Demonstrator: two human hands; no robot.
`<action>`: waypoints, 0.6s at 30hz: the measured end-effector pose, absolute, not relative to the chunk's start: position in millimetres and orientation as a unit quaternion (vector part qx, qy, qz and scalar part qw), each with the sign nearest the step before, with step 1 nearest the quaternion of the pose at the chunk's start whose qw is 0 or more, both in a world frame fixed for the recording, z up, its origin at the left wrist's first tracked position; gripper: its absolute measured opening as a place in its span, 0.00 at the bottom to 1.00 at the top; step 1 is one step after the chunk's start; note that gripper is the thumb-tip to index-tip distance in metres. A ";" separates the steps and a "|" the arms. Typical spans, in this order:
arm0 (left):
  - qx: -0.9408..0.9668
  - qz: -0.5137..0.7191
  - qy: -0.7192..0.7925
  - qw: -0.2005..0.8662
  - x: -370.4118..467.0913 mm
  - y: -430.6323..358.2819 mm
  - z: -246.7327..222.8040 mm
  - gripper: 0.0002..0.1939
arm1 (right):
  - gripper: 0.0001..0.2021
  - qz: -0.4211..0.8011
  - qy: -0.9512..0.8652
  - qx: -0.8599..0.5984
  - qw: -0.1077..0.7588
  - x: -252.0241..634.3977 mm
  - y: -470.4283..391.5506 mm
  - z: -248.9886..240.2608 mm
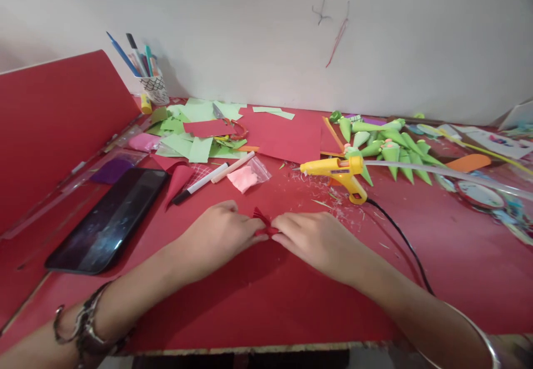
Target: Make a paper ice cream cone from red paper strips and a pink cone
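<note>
Both hands meet over the middle of a red tabletop [258, 297]. A small piece of red paper [261, 215] with fold lines is pinched between them, its striped tip showing above the fingers. My left hand [220, 230] grips its left side with thumb and fingers closed. From the other side, my right hand [316, 238] closes its fingertips on the same paper. Most of the piece is hidden by the fingers. A yellow glue gun [339, 172] lies beyond my right hand. Past my left hand are a white marker [204, 183] and a bag of pink material [245, 177].
A black phone [110, 222] and a red paper cone [179, 183] lie left. Green paper scraps [179, 136], scissors [237, 129] and red sheets [287, 136] are behind. Green paper cones [391, 150] pile up at right. The glue gun's black cord [406, 241] runs to the right. A pen cup [154, 89] stands back left.
</note>
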State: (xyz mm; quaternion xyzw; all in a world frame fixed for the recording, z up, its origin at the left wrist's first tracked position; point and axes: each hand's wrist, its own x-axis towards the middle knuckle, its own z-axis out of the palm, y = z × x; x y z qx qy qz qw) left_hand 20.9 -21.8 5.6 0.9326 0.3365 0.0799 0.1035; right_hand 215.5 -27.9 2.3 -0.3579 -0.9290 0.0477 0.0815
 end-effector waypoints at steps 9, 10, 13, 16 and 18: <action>0.894 0.035 0.351 0.277 20.3 -21.6 8.4 0.17 | 0.13 -0.088 -0.948 -0.292 0.085 212.1 -32.0 -7.9; 0.919 0.040 0.342 0.192 21.4 -21.5 6.0 0.16 | 0.12 -0.057 -0.946 -0.310 0.068 212.4 -32.3 -7.0; 0.962 0.061 0.268 0.003 25.2 -22.8 -0.6 0.17 | 0.12 0.055 -0.925 -0.374 0.023 214.7 -33.2 0.5; 0.973 0.094 0.201 -0.064 29.7 -26.7 -5.0 0.18 | 0.14 0.195 -0.901 -0.388 0.010 218.8 -33.0 10.2; 0.970 0.113 0.193 -0.093 31.8 -28.6 -6.4 0.18 | 0.14 0.276 -0.888 -0.368 0.007 220.5 -32.2 13.3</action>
